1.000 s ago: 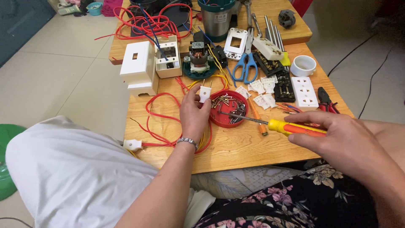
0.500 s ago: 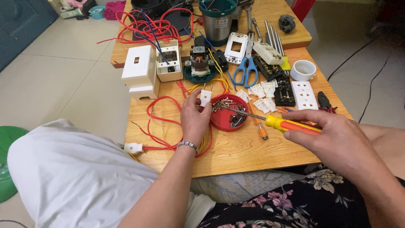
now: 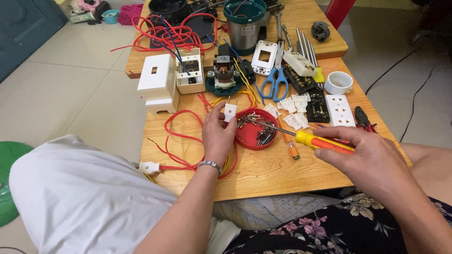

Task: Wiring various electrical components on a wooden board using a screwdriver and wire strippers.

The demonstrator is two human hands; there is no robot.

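My left hand (image 3: 217, 134) pinches a small white two-pin plug (image 3: 230, 111) between thumb and fingers, pins pointing away from me, just left of a red round dish (image 3: 245, 137) holding several screws. My right hand (image 3: 372, 157) grips a yellow and orange screwdriver (image 3: 314, 140) by its handle. Its metal shaft reaches left over the dish, with the tip near the screws. A red wire (image 3: 176, 138) loops on the wooden table (image 3: 278, 174) beside my left wrist and ends in a white connector (image 3: 149, 167).
Blue scissors (image 3: 274, 80), white plug parts (image 3: 291, 109), a white socket strip (image 3: 341, 110), a white cup (image 3: 338, 83), pliers (image 3: 363, 119), a small motor (image 3: 224, 75), white boxes (image 3: 157, 84), a metal pot (image 3: 244, 21) and tangled red wires (image 3: 167, 35) lie further back. A green tub (image 3: 5, 178) stands on the floor at left.
My left hand has lifted the white plug slightly toward the dish's left rim. The screwdriver tip has shifted a little over the dish.
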